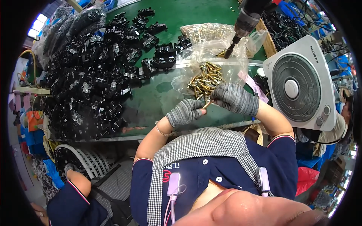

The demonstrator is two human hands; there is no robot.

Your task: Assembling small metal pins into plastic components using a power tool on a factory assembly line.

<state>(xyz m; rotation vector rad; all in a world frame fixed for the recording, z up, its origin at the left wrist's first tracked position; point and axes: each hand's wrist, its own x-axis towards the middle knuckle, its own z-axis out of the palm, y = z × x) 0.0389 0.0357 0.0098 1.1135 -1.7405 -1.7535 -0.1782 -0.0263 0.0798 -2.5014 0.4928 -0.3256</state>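
Note:
Both of my hands wear grey striped knit gloves and meet near the front of the green table. A brass-coloured screw [207,105] spans the gap between their fingertips. My left hand [186,112] is closed, thumb and fingers pinching its lower end. At the upper end, the closed fingers of my right hand [234,98] meet it. Just beyond lies a heap of brass-coloured screws [206,78] on a clear plastic bag [181,81]. Above the heap, a power screwdriver [247,23] points its bit downward.
Many glossy black plastic parts [94,83] cover the left of the green table [149,107]. A grey box fan [298,84] stands at right. Another bag of screws [207,32] lies farther back. At lower left, another person's arm [80,182] reaches toward a white basket [88,160].

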